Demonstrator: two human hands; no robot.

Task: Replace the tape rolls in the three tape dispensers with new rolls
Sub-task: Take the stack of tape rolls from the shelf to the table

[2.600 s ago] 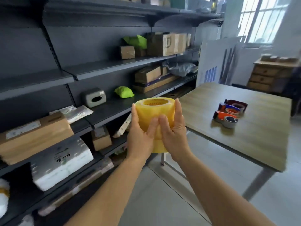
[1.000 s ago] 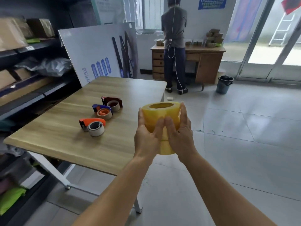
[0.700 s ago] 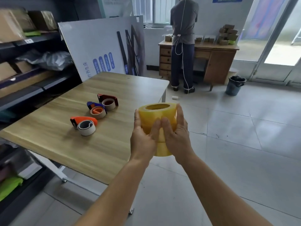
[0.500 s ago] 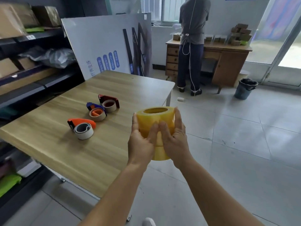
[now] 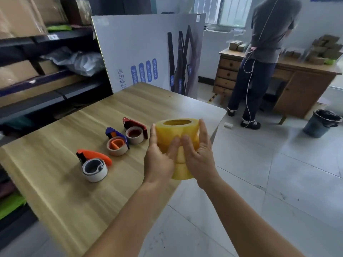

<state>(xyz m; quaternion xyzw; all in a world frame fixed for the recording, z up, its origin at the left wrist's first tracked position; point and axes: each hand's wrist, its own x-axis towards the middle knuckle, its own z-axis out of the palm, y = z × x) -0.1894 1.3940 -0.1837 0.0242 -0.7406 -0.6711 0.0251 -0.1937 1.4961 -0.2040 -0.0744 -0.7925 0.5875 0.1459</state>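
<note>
I hold an upright stack of yellow tape rolls (image 5: pixel 177 130) between my left hand (image 5: pixel 159 158) and my right hand (image 5: pixel 199 154), just above the right edge of the wooden table (image 5: pixel 55 182). Three tape dispensers lie in a row on the table to the left of the stack. The nearest is orange (image 5: pixel 93 165) with a grey-cored, nearly spent roll. The middle one is blue (image 5: pixel 117 142) with an orange hub. The farthest is red (image 5: pixel 134 129) with a cardboard core.
Dark shelving (image 5: pixel 37 86) with cardboard boxes and bags runs along the left. A white printed board (image 5: pixel 148 52) leans behind the table. A person (image 5: pixel 263 58) stands at a wooden desk (image 5: pixel 304 86) at the back right, next to a grey bin (image 5: pixel 322 123). Tiled floor lies to the right.
I turned away from the shelves and came up to the table with the stack held in both hands. The dispensers now lie closer and the stack hangs over the table's edge.
</note>
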